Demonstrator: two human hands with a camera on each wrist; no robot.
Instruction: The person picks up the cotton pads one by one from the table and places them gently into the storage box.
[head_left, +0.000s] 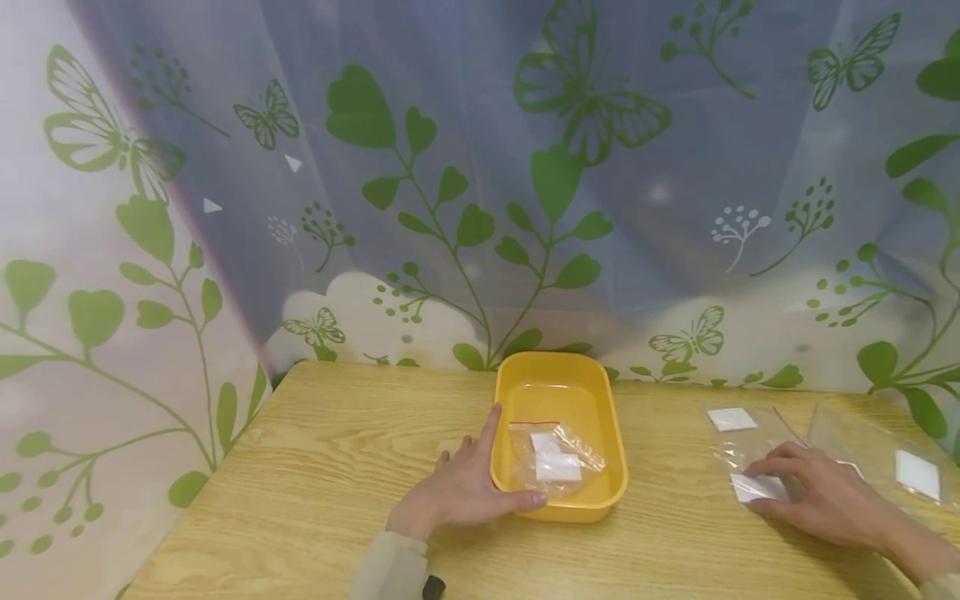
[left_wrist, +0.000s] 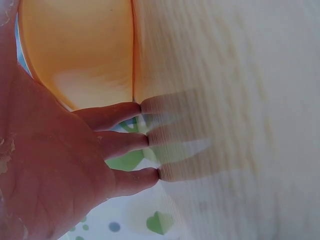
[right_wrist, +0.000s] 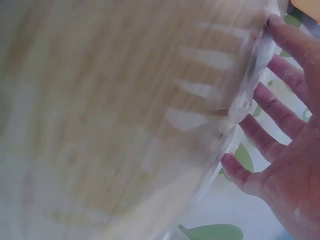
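Left fingers (head_left: 490,429) spread against one yellow tray (head_left: 555,402) holding two white squares (head_left: 558,468); right fingers (head_left: 795,462), loosely splayed, touch one bag (head_left: 767,433).

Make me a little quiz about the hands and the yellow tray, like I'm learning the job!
1. Which hand touches the yellow tray? A) left B) right
2. True or false: the right hand is inside the yellow tray.
3. Fill in: the flat pieces in the yellow tray are coloured ____.

Key:
1. A, the left hand.
2. False; it is at a clear bag on the table.
3. White.
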